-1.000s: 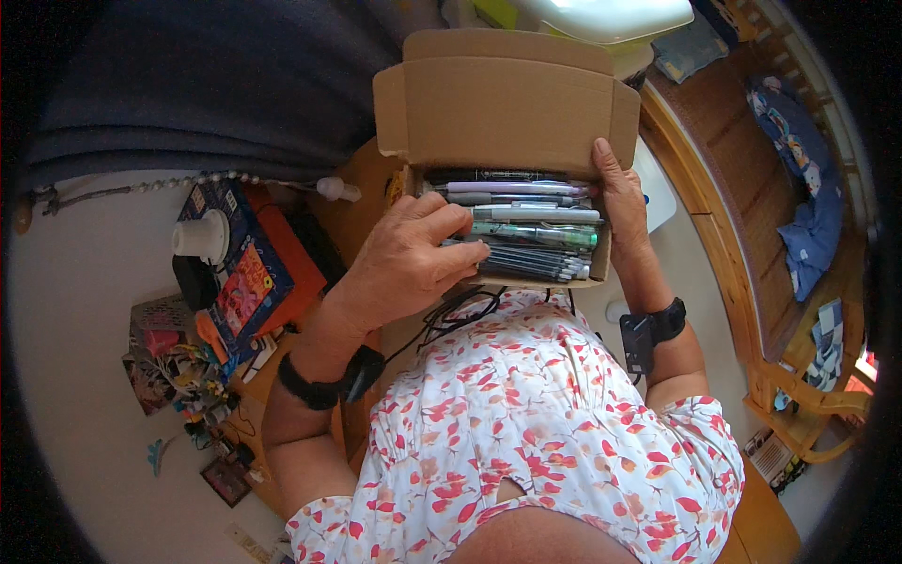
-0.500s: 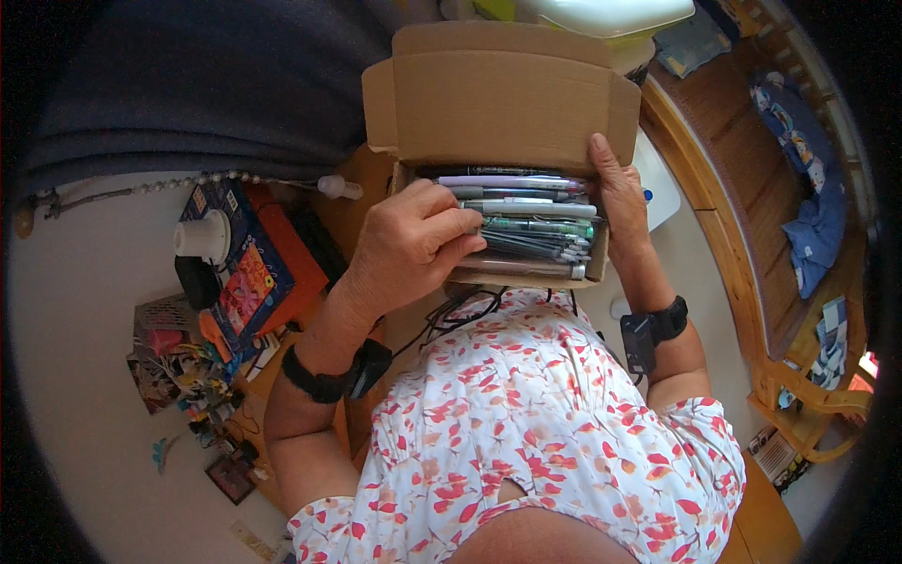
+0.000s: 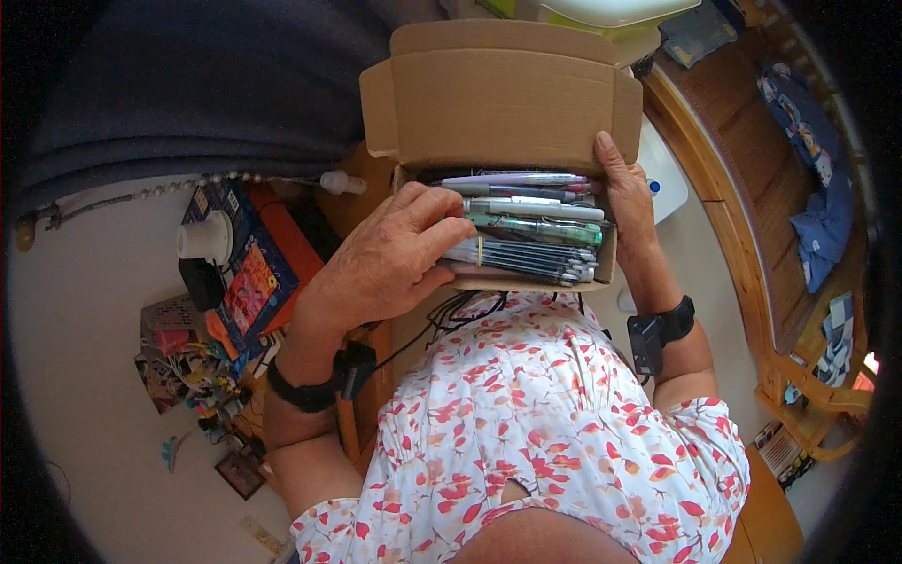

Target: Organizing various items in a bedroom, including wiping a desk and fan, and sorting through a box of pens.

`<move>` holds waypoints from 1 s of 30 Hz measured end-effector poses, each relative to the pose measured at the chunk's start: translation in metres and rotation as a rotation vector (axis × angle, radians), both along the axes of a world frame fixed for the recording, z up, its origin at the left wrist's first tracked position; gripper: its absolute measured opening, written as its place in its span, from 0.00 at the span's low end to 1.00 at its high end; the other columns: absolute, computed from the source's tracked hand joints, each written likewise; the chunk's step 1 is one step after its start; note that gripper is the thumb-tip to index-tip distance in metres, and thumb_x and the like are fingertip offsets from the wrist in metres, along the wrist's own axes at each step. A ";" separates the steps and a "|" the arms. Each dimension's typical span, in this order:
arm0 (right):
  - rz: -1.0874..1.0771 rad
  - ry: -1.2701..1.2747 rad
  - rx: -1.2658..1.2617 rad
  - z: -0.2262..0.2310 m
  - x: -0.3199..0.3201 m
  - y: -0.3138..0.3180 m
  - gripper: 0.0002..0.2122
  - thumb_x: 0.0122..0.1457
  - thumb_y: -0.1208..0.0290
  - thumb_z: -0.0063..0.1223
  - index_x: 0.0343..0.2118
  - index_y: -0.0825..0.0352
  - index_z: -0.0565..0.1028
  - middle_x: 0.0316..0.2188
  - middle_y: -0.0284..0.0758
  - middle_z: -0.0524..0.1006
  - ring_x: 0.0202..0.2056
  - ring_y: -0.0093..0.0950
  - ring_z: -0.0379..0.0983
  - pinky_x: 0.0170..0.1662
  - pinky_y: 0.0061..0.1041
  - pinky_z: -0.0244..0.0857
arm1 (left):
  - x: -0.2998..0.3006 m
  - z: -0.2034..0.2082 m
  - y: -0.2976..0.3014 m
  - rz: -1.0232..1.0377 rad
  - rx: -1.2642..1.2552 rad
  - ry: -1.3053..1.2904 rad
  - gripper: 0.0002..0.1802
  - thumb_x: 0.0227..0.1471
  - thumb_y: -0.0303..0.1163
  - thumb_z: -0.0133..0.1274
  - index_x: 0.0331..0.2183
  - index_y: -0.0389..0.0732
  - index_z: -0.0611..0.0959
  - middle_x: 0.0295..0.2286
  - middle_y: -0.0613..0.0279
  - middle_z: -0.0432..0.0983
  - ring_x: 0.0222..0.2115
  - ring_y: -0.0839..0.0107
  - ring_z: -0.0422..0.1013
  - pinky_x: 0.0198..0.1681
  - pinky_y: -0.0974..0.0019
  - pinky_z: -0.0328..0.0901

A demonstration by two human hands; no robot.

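Note:
An open cardboard box [image 3: 507, 103] full of pens is held before my chest, its lid flap raised at the back. My right hand [image 3: 628, 202] grips the box's right wall, thumb up along the flap's edge. Over the box's left end reaches my left hand [image 3: 390, 249], its bent fingers spread at the pens' left ends. Inside lie a lilac pen [image 3: 517, 180], a white pen [image 3: 536, 207], a green clear pen [image 3: 540, 228] and a banded bundle of dark refills [image 3: 526, 256] along the near side. The fingers hide the left ends of several pens.
Black cables [image 3: 451, 320] hang below the box by my floral top. Left stand a colourful box [image 3: 249, 282] and a white round holder [image 3: 205, 237]. A dark curtain [image 3: 207, 85] hangs at the back left. A curved wooden frame [image 3: 719, 207] runs along the right.
My left hand has drawn slightly left and its thumb has parted from the index finger. The refill bundle now shows more fully, over the clear tube at the near wall.

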State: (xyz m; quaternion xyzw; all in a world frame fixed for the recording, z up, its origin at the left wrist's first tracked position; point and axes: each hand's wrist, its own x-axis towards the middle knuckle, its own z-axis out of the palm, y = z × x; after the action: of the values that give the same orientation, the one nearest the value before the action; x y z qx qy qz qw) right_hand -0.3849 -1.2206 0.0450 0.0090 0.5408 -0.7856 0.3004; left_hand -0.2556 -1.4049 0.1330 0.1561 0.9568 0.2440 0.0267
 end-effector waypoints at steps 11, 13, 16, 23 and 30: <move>-0.023 -0.012 -0.034 -0.004 -0.001 -0.001 0.20 0.47 0.54 0.47 0.31 0.70 0.68 0.22 0.32 0.71 0.21 0.16 0.67 0.22 0.12 0.63 | 0.001 -0.006 0.001 -0.045 -0.111 -0.040 0.20 0.26 0.20 0.54 0.30 0.37 0.71 0.31 0.56 0.63 0.33 0.60 0.62 0.34 0.65 0.60; -0.036 -0.011 -0.015 -0.004 -0.001 0.000 0.20 0.47 0.54 0.47 0.31 0.70 0.68 0.22 0.32 0.71 0.20 0.16 0.67 0.21 0.12 0.63 | 0.001 -0.007 -0.001 -0.004 -0.014 -0.060 0.19 0.28 0.20 0.53 0.30 0.37 0.71 0.31 0.55 0.63 0.32 0.60 0.63 0.33 0.66 0.61; -0.024 -0.024 0.018 -0.007 -0.003 0.003 0.19 0.47 0.54 0.47 0.31 0.69 0.68 0.22 0.32 0.70 0.20 0.16 0.67 0.20 0.12 0.62 | 0.001 -0.010 -0.006 0.045 0.121 -0.078 0.16 0.31 0.20 0.52 0.30 0.36 0.71 0.30 0.54 0.63 0.30 0.62 0.65 0.31 0.69 0.62; -0.080 -0.060 0.025 -0.012 0.000 0.003 0.20 0.46 0.54 0.48 0.31 0.69 0.66 0.20 0.31 0.69 0.18 0.16 0.66 0.20 0.11 0.63 | 0.006 0.003 -0.016 0.174 0.341 0.053 0.10 0.35 0.19 0.50 0.27 0.35 0.74 0.29 0.58 0.66 0.28 0.68 0.66 0.28 0.73 0.62; 0.001 -0.018 -0.042 -0.019 -0.007 0.012 0.21 0.48 0.54 0.46 0.36 0.69 0.65 0.27 0.35 0.71 0.25 0.20 0.68 0.26 0.14 0.64 | 0.030 -0.011 -0.038 0.726 0.680 0.303 0.05 0.42 0.24 0.49 0.26 0.34 0.75 0.24 0.64 0.69 0.21 0.79 0.65 0.22 0.81 0.59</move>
State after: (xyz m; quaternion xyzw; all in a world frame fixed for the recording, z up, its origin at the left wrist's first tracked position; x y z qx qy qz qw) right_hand -0.3920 -1.2082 0.0255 0.0095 0.5213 -0.7967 0.3057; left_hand -0.2259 -1.4429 0.1219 -0.1525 0.8089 0.5094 -0.2508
